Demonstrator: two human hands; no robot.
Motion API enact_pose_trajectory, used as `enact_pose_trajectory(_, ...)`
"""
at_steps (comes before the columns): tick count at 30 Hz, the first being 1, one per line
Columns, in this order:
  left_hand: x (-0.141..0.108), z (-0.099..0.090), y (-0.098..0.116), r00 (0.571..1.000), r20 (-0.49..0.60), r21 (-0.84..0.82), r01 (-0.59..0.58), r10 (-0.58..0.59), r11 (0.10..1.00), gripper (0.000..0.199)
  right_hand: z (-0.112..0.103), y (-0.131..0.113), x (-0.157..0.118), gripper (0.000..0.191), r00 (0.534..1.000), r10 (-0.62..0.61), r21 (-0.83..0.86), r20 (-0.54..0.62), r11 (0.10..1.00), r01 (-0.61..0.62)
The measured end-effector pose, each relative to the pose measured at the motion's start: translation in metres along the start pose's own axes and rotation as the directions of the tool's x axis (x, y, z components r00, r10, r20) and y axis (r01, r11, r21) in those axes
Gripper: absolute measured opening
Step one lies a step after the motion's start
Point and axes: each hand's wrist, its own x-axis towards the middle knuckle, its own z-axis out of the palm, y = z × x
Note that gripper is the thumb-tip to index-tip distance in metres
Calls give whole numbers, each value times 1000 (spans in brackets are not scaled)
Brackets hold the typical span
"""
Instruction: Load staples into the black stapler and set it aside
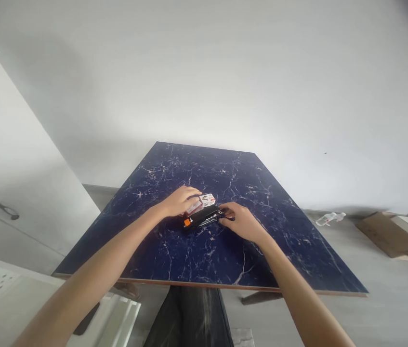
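Stapler on surface. Left grip part-curled at box just beyond stapler; right grip part-closed at stapler's right end. Can't tell if either holds firmly. Brace stapler, light fingertips.

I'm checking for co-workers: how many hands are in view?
2: the left hand at the white-and-red packaging, the right hand at the black stapler. No others show.
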Motion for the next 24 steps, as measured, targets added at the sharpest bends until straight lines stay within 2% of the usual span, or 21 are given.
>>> enact_pose_trajectory(2,-13,-11,-6,997,42,-2,67,-67,998,52,12,-3,-8,45,996,62,75,-66,996,-57)
enact_pose_trajectory(5,-29,-26,-16,987,125,-13,107,-104,994,55,30,-3,-11,50,978,116,60,-173,992,-107)
enact_pose_trajectory(9,-34,-29,-20,989,146,-33,17,-12,999,68,47,-4,-12,56,949,183,59,-256,983,-174)
enact_pose_trajectory(13,-33,-21,-21,993,101,-99,-48,58,994,53,58,-22,-20,51,966,113,91,-233,991,-94)
enact_pose_trajectory(17,-33,-14,-22,999,28,-137,-32,36,990,45,51,-28,-15,51,982,76,30,-174,997,-72)
enact_pose_trajectory(20,-33,-9,-23,1000,3,-89,0,0,996,48,32,-14,10,45,995,56,113,-87,993,-46)
enact_pose_trajectory(22,-31,-7,-24,1000,-18,-56,-18,17,998,43,22,-5,31,42,986,65,146,-156,988,-43)
enact_pose_trajectory(24,-29,-5,-24,998,-46,-19,-47,46,999,38,19,-1,50,39,984,28,216,-176,976,11)
